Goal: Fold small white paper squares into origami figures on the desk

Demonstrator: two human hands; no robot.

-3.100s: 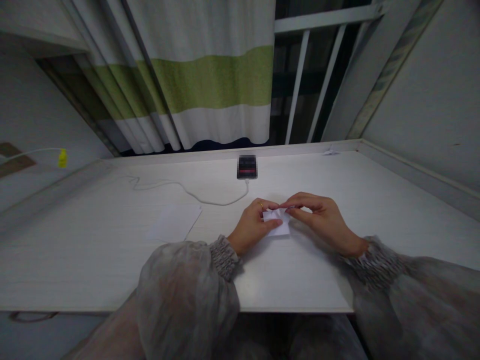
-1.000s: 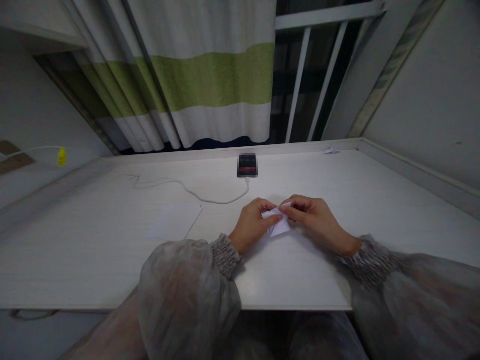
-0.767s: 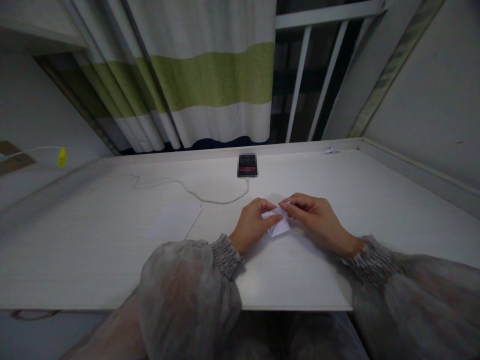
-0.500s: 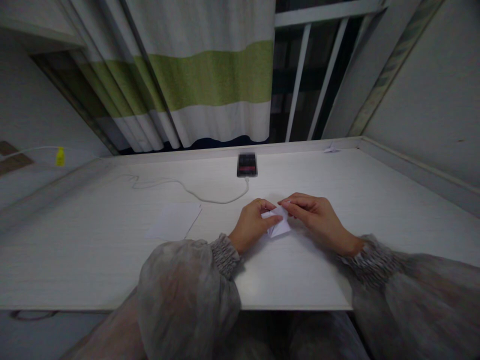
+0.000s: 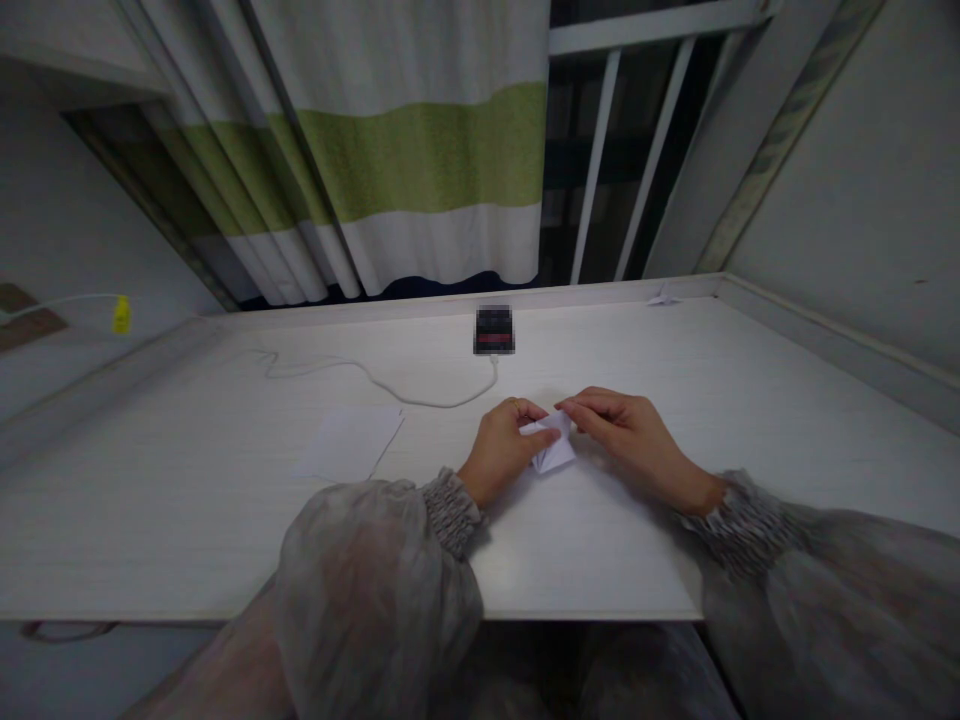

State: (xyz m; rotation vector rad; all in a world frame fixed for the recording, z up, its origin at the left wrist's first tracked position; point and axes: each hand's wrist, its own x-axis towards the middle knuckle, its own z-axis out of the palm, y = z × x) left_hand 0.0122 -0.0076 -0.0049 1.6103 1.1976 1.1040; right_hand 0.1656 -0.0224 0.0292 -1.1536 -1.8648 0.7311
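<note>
A small folded piece of white paper is between my two hands, just above the white desk. My left hand grips its left side, thumb on top and fingers behind, with pleat-like layers showing below the thumb. At the paper's upper right corner, my right hand pinches with thumb and forefinger together. The other fingers of that hand are curled, and its fingertips partly hide the corner. Grey elastic-cuffed sleeves cover both forearms.
Left of my hands lies a flat stack of white paper. A dark phone-like device with a white cable sits near the back edge. A small folded paper piece rests in the far right corner, below a curtain and window bars.
The folded paper has shifted slightly left, and my left thumb with it. My right hand keeps nearly the same place at the corner.
</note>
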